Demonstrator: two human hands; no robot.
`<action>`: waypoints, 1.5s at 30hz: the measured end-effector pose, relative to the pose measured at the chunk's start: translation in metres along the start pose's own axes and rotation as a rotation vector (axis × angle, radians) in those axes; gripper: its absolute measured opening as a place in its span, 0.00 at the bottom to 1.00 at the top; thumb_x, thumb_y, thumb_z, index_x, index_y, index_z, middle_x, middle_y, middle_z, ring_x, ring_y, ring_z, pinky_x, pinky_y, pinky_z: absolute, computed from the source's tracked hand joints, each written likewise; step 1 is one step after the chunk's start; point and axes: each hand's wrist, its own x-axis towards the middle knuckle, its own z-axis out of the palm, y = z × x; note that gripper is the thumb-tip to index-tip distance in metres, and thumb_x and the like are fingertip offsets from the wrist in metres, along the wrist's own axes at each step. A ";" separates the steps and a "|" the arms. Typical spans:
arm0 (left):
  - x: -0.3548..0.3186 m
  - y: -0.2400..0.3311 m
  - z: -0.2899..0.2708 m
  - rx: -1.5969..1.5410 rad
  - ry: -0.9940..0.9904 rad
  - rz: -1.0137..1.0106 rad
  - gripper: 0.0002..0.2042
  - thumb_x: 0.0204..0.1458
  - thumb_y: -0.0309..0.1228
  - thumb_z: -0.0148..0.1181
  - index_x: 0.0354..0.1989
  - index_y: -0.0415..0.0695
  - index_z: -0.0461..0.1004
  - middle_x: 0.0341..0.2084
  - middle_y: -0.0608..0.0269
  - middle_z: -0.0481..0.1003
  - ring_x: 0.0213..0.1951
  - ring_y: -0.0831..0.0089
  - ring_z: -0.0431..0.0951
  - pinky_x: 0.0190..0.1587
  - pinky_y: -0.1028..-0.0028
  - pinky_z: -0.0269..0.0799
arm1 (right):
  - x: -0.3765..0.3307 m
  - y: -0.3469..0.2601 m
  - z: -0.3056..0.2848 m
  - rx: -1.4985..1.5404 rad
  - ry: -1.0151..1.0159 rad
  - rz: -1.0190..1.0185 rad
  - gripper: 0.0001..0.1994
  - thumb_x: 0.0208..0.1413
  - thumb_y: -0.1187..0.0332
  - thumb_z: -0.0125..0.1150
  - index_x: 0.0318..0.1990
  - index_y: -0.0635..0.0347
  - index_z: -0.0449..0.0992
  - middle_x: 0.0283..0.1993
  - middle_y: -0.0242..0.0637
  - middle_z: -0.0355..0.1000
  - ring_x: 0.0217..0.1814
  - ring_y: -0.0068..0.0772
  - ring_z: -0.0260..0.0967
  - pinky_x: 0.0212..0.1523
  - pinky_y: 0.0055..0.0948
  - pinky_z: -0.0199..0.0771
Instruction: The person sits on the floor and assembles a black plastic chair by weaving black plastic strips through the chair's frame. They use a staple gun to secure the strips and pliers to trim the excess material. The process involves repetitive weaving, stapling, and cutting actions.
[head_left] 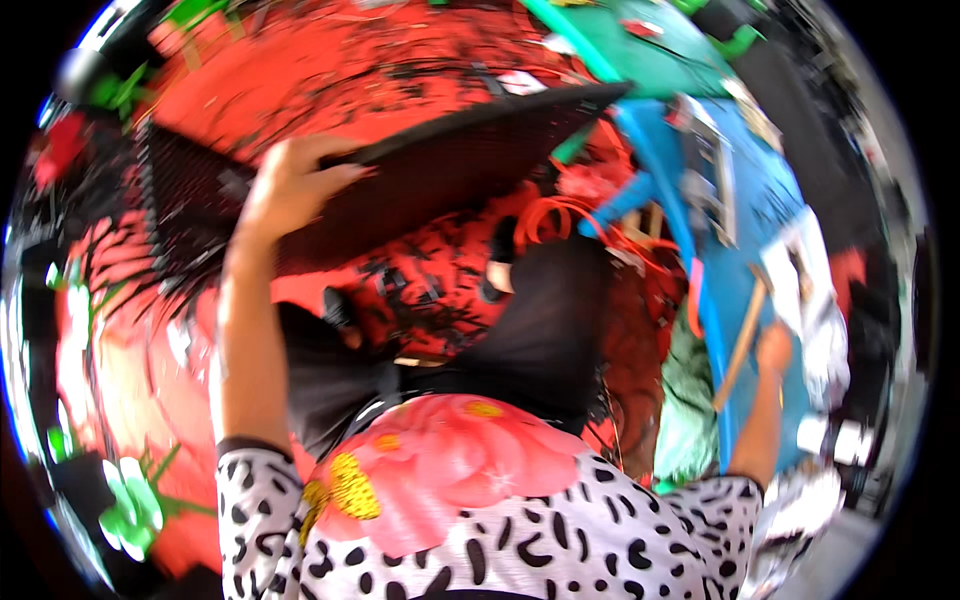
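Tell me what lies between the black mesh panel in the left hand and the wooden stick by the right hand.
In the head view, between the black mesh panel and the wooden stick lie coiled orange cable and a blue frame.

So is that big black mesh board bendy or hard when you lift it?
The black mesh panel looks fairly stiff: the left hand grips one edge, yet its far end juts out straight without drooping. It is probably light for its size, since one hand seems to hold it. The right hand holds a wooden stick.

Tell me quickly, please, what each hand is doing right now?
Left hand: closed on the edge of a black mesh panel.
Right hand: gripping a wooden stick.
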 end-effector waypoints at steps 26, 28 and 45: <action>-0.007 0.001 0.002 -0.053 0.059 0.042 0.13 0.44 0.25 0.60 0.40 0.34 0.76 0.28 0.55 0.79 0.31 0.77 0.78 0.37 0.75 0.72 | -0.021 -0.564 -0.277 2.257 -1.098 -0.061 0.13 0.59 0.65 0.52 0.46 0.64 0.73 0.22 0.29 0.67 0.19 0.18 0.64 0.18 0.18 0.62; -0.007 0.002 0.001 -0.058 0.043 0.008 0.13 0.44 0.25 0.60 0.39 0.34 0.76 0.28 0.55 0.79 0.31 0.76 0.78 0.37 0.75 0.72 | -0.022 -0.570 -0.273 2.287 -1.110 -0.028 0.10 0.59 0.66 0.53 0.41 0.63 0.73 0.22 0.29 0.66 0.19 0.19 0.65 0.16 0.19 0.62; -0.007 0.001 0.001 -0.073 0.045 -0.029 0.12 0.44 0.26 0.60 0.38 0.35 0.77 0.28 0.53 0.79 0.32 0.73 0.78 0.38 0.74 0.72 | -0.021 -0.575 -0.277 2.208 -1.109 -0.240 0.13 0.59 0.67 0.48 0.47 0.66 0.68 0.25 0.32 0.67 0.23 0.23 0.67 0.21 0.20 0.65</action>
